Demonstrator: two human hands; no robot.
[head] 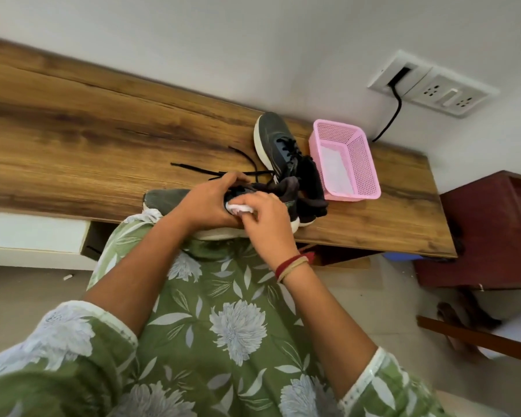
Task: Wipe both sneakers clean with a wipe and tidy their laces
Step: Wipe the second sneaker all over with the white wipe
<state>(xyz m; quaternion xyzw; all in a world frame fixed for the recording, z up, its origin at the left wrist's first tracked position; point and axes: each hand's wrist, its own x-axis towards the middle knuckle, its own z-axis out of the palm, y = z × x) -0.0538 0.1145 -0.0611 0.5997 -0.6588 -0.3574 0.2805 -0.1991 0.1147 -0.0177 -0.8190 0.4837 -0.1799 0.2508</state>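
A dark grey sneaker [166,197] with a white sole lies across the front edge of the wooden table [73,139], toe to the left. My left hand [206,203] grips its middle from above. My right hand [265,218] pinches a crumpled white wipe [238,208] against the shoe's side. Its loose black laces [211,170] trail over the table behind it. The second dark sneaker [278,142] stands behind, laced, toe toward the wall. A dark sock [312,188] lies against it.
A pink mesh basket [364,164] with something white inside sits to the right of the shoes. A black cable [393,115] runs from a wall socket panel [430,84] down to the table. A dark red cabinet [491,230] stands at the right.
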